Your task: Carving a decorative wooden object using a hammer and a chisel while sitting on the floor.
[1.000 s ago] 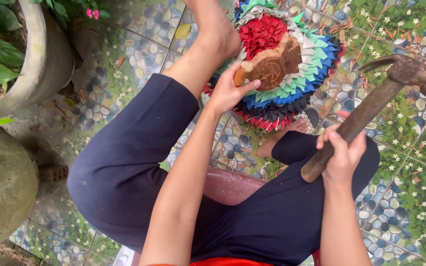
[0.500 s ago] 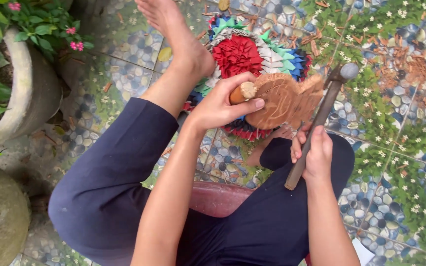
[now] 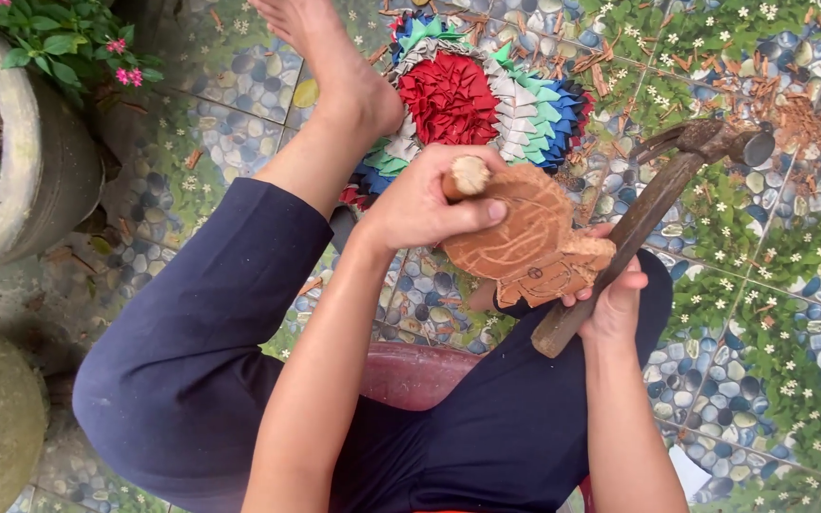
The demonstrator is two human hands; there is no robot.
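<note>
Sitting low on a reddish stool, the person has both knees spread in dark blue trousers, and both hands are busy over the lap. Right hand, at about four o'clock from the frame's middle, is wrapped shut around the wooden handle of a hammer; the handle slants up toward two o'clock, with the worn metal head and claw at the top end. The fingertips of that hand also touch the lower edge of the carved wooden piece. Left hand, dead centre, is closed tight on a chisel; only its battered, pale wooden butt pokes out above the fist, and the thumb presses flat on the carving's rounded face. That carving sits between the two hands, reddish-brown, with incised lines, tilted against the hammer handle. Further out, at twelve o'clock, a bare foot rests beside a round rag mat with a red centre and green, white and blue rings. Wood chips litter the pebble-pattern tiles at one o'clock. Over at nine and ten o'clock stands a pale planter with pink flowers.
</note>
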